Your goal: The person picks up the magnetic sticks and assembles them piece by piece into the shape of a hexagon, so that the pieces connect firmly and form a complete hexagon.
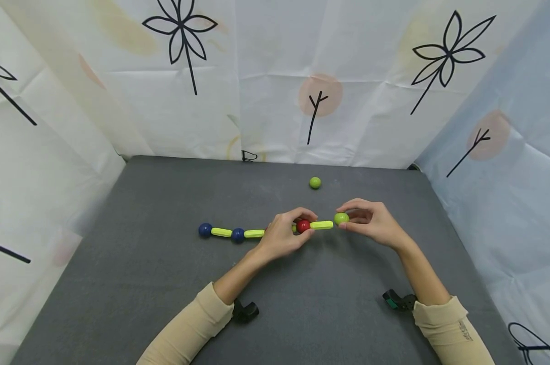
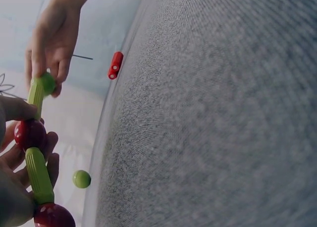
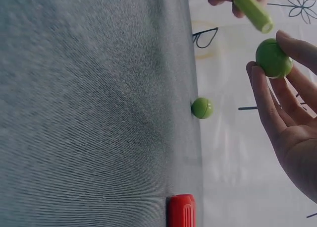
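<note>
A chain of glossy balls and yellow-green rods [image 1: 221, 232] stretches across the dark table in the head view. Its left end has two dark blue balls [image 1: 237, 234]; part of its middle is hidden behind my left hand [image 1: 284, 233]. That hand holds the chain, with fingers and thumb around a red ball [image 1: 303, 226]. Beyond it a free rod [image 1: 322, 225] points right. Another red ball [image 2: 54, 216] shows in the left wrist view. My right hand [image 1: 375, 223] pinches a green ball [image 3: 274, 58] between thumb and fingertips, close to the rod's end with a small gap.
A second green ball [image 1: 315, 183] lies on the grey table [image 1: 165, 304] near its back edge. Red rods [image 2: 115, 66] lie on the table in the left wrist view; a red rod [image 3: 182, 211] shows in the right wrist view. Patterned white cloth [image 1: 275, 111] surrounds the table.
</note>
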Available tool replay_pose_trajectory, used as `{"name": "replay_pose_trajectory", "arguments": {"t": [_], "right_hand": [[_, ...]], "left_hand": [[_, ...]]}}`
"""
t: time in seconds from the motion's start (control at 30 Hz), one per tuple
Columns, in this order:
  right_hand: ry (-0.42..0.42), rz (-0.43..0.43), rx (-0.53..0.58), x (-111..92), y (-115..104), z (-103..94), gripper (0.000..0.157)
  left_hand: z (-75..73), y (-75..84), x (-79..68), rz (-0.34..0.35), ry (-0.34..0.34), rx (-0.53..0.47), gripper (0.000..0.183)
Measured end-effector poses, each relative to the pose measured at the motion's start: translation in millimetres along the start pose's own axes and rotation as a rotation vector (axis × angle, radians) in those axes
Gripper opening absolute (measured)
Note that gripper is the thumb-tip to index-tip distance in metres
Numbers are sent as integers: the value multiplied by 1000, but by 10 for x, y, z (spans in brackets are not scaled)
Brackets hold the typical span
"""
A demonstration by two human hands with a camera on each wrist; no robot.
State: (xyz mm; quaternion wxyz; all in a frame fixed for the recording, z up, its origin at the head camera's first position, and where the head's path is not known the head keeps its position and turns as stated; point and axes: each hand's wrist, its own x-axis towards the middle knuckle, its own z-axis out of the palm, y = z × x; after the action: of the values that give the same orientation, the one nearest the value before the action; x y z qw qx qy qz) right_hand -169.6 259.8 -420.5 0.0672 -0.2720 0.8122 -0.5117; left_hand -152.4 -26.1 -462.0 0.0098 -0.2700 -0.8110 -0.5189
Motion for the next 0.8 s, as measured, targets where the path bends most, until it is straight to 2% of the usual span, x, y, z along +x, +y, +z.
{"name": "replay_pose_trajectory", "arguments": {"t": [0.3, 0.5, 0.8], "right_hand": [[-30, -21, 13, -93, -48, 96, 35], [-12, 12, -34, -75, -86, 134, 38], [9, 30, -83, 16, -53, 188, 32]], "left_hand": [[5, 3, -9, -4, 7, 29, 27], [10, -5, 0, -21, -1, 29, 27], [-52, -11, 42, -69, -37, 57, 36]]}}
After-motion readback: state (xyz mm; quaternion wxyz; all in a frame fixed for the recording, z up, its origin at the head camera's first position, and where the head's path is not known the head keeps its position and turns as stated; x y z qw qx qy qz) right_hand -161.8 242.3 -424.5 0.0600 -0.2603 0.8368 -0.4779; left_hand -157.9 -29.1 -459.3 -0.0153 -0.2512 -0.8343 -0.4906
